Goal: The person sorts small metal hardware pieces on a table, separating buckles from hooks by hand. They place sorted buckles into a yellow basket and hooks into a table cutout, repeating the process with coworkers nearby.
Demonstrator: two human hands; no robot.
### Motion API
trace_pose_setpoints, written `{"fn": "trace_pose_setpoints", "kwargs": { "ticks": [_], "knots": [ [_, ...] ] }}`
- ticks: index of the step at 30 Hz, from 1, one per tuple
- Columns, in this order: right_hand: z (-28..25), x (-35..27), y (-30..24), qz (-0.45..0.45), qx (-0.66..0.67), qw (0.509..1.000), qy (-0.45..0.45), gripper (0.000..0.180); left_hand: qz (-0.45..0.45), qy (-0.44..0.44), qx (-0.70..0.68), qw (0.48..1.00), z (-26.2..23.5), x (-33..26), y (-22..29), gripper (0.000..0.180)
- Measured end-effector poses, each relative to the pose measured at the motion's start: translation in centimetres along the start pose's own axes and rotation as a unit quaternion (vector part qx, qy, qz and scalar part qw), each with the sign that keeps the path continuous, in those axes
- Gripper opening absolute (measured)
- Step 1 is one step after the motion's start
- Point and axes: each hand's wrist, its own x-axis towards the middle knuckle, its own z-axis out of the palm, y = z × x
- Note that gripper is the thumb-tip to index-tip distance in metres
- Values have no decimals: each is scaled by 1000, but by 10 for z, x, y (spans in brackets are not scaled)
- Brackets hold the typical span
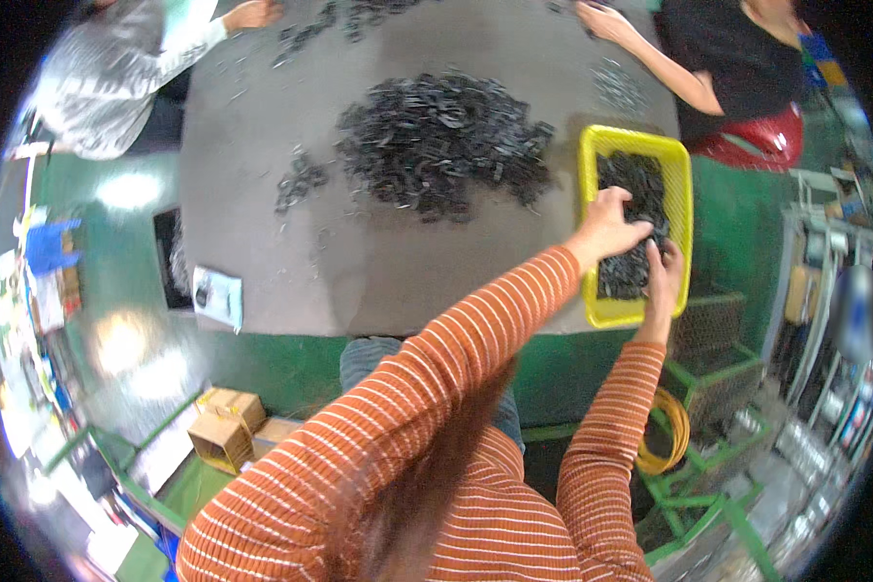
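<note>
A yellow plastic basket [589, 209] stands at the table's right edge, with many small black pieces [623, 281] inside. Both hands are over it. My left hand [611, 225] reaches across from the left, thumb and fingers bent around something dark among the pieces. Close beside it, my right hand [663, 278] comes in along the basket's right side, its thumb and fingertips curled together near the left thumb. Whatever lies between the fingers cannot be told apart from the black pieces below.
A big heap of black pieces [446, 141] covers the middle of the grey table [272, 233]. A pale plastic packet [219, 297] lies at its near left corner. Two people work at the far side; one hand [603, 21] shows at right, another [252, 14] at left.
</note>
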Motion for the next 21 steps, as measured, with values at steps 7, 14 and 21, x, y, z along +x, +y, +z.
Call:
{"fn": "trace_pose_setpoints", "kwargs": {
  "ticks": [7, 14, 21],
  "knots": [
    [146, -70, -83, -325, -93, 941, -2, 36, 132, 353, 181, 908, -208, -35, -98, 30],
    [400, -202, -132, -469, -154, 801, -338, 21, -7, 476, 330, 815, -398, -68, -221, 24],
    [474, -212, -135, -424, -290, 793, -327, 23, -105, 285, 78, 950, -471, -77, -226, 30]
  ]
}}
